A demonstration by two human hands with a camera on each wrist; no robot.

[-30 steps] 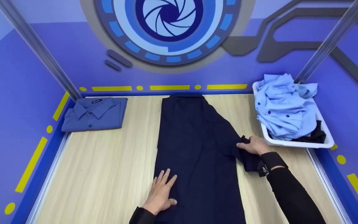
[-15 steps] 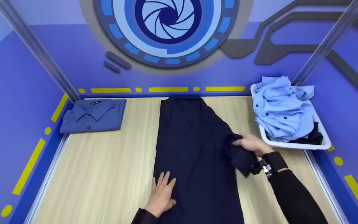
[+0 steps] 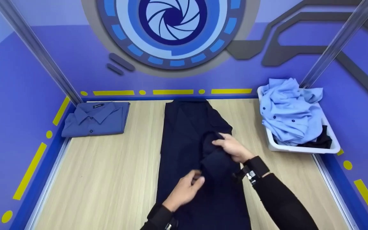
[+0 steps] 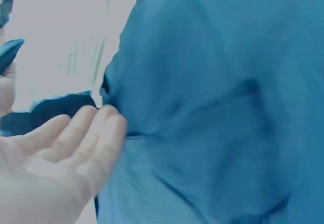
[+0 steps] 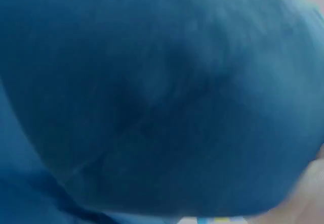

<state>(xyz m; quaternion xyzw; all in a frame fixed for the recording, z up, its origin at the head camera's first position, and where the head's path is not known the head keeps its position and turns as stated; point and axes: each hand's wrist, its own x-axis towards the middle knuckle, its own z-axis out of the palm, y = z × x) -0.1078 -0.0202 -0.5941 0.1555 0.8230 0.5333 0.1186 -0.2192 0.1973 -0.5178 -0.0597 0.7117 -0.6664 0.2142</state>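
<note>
Nearest to me, at the lower edge, come my black left sleeve [image 3: 159, 217] and my black right sleeve [image 3: 286, 199], with a dark strap bearing a small silvery device [image 3: 251, 176] at the right wrist. My left hand [image 3: 184, 190] hangs over the shirt with nothing in its grasp: the four fingers lie side by side, gently bent, the thumb apart from them; whether their tips brush the cloth I cannot tell. A little farther out, my right hand [image 3: 235, 147] pinches the loose, bunched sleeve [image 3: 217, 164] of the dark navy cloth shirt between thumb and fingers, so that it hangs above the shirt's body; my right wrist view is nearly filled by this cloth, blurred. The dark navy cloth shirt [image 3: 184, 134] itself lies lengthwise down the middle of the pale wood-grain table [image 3: 113, 175], its collar at the far edge. Beyond my hands on the left sits a neatly folded slate-blue shirt [image 3: 96, 119] with dark buttons, collar uppermost. To the right, a white plastic basket [image 3: 302, 149] holds a crumpled light-blue buttoned shirt [image 3: 292, 111] over some black cloth [image 3: 323, 139]. Farthest off stands the blue-violet wall [image 3: 72, 57], with yellow dashes [image 3: 173, 92] along its foot and a round, shutter-like emblem [image 3: 172, 17] above.
</note>
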